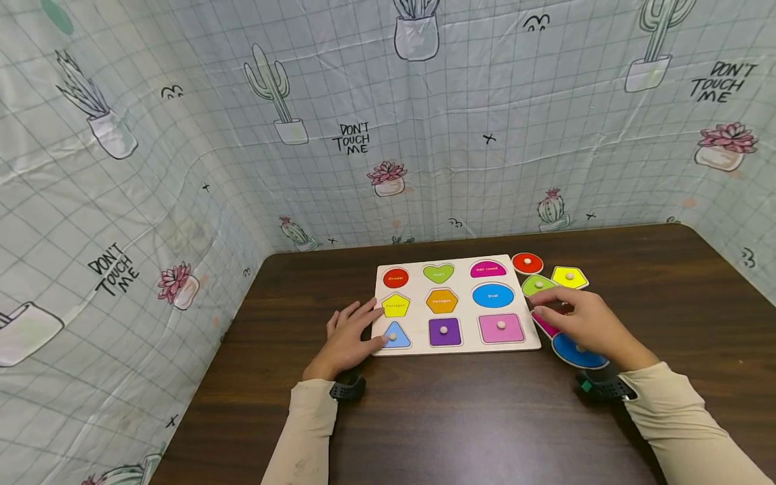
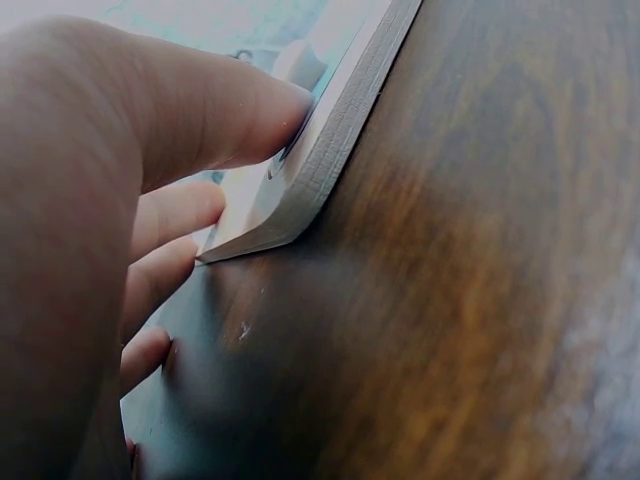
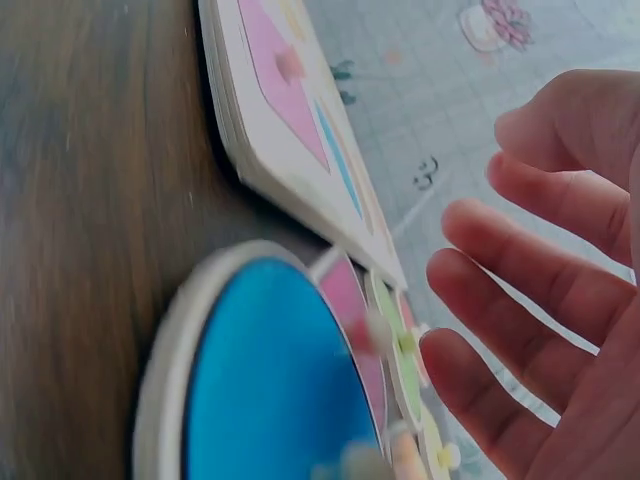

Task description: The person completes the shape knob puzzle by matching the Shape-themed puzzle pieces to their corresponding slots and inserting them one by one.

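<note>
A pale wooden shape puzzle board (image 1: pixel 470 338) lies on the table, seen from above in the head view. My left hand (image 1: pixel 347 339) rests at its left edge, fingers spread, the thumb by the knobbed blue triangle (image 1: pixel 397 330). A purple square (image 1: pixel 444 337) and a pink rectangle (image 1: pixel 512 329), both knobbed, sit in the same row. My right hand (image 1: pixel 585 323) hovers over loose knobbed pieces right of the board, its fingers loosely bent and apart with nothing between them. Under and beside it lie a blue oval (image 3: pixel 270 370), a magenta piece (image 3: pixel 350 310) and a green piece (image 1: pixel 530 286).
Beyond the right hand lie a red round piece (image 1: pixel 527 263) and a yellow pentagon (image 1: pixel 570 277). The board's upper two rows show printed coloured shapes with words. A cactus-print cloth (image 1: pixel 455 162) hangs behind the dark wooden table (image 1: pixel 455 411).
</note>
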Motion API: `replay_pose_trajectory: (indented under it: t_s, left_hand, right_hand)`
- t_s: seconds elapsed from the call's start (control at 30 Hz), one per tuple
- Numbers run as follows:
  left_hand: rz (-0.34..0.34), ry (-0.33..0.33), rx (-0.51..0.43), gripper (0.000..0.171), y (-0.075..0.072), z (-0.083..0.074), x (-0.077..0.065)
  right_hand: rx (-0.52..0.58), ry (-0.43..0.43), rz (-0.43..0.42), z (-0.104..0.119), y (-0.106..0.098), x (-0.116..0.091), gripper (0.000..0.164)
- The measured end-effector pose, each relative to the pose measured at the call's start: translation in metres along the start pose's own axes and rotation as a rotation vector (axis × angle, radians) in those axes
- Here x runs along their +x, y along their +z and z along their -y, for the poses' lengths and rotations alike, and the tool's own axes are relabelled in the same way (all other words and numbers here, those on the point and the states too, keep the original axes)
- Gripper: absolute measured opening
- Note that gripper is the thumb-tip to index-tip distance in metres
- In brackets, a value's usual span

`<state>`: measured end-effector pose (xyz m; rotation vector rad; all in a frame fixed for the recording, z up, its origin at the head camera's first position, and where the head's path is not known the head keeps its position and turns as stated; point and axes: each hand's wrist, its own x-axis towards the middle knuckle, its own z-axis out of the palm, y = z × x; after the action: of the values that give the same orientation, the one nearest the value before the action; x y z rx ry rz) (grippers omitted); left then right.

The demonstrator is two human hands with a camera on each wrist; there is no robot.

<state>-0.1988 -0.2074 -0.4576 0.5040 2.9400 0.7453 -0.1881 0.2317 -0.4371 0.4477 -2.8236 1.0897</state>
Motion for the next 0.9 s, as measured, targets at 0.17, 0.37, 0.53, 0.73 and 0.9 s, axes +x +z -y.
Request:
replay_pose_trajectory:
  t_s: [0.17,0.37,0.53,0.73,0.9]
  left_hand:
    - [0.003,0.005,-0.002,0.063,-0.001,-0.001,0.001]
    - [0.009,0.003,0.010,0.065,-0.002,-0.001,0.003]
    - [0.012,-0.001,0.008,0.065,-0.001,0.000,0.002]
    - [0.008,-0.001,0.004,0.065,-0.001,0.001,0.001]
    - [0.006,-0.007,0.009,0.065,0.000,0.001,0.001]
  right_hand:
    - [-0.028,0.020,-0.018,-0.008,-0.007,-0.006,0.032]
    - [-0.037,0.051,-0.043,-0.013,-0.013,-0.010,0.034]
    - [-0.044,0.051,-0.037,-0.015,-0.015,-0.012,0.033]
    - [-0.045,0.026,-0.046,-0.021,-0.015,-0.019,0.027]
    - [-0.064,0.002,-0.081,-0.025,-0.017,-0.026,0.023]
